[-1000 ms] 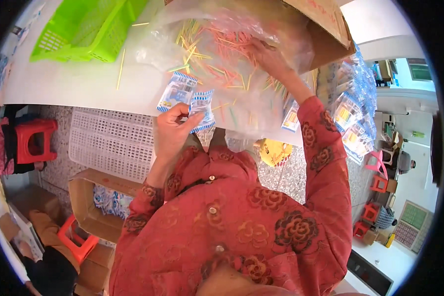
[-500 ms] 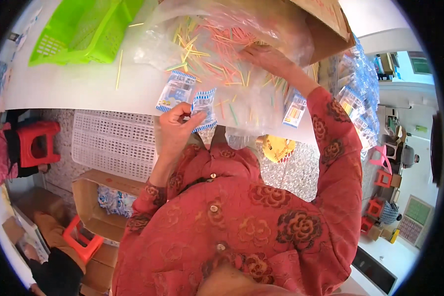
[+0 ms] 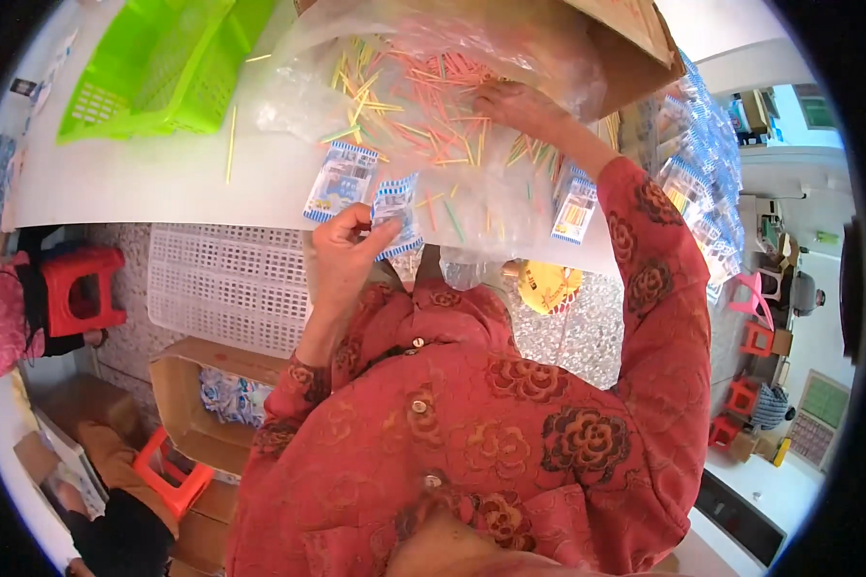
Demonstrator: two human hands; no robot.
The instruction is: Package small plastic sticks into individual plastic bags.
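Observation:
Between the thumb and fingers of my left hand (image 3: 344, 248) is a small blue-and-white plastic packet (image 3: 395, 213), held at the table's near edge. A similar packet (image 3: 342, 180) lies flat just beyond that hand. My right hand (image 3: 518, 104) reaches over a loose pile of thin pink sticks (image 3: 440, 72), its fingers bent down and drawn together at the pile's right side. What those fingertips grip, if anything, is hidden. Yellow sticks (image 3: 361, 91) lie left of the pink ones, on clear plastic sheeting (image 3: 298, 91). Another packet (image 3: 575, 210) rests below my right forearm.
A green basket (image 3: 164, 82) stands at the far left. An open cardboard box (image 3: 635, 48) leans over the pile at the far right, beside heaped packets (image 3: 698, 163). Below the table are a white crate (image 3: 226, 279), a carton (image 3: 178, 404) and red stools (image 3: 87, 288). Other people sit nearby.
The view has shifted slightly. My right hand stays at the pink sticks with its fingers slightly moved; my left hand keeps its hold on the packet.

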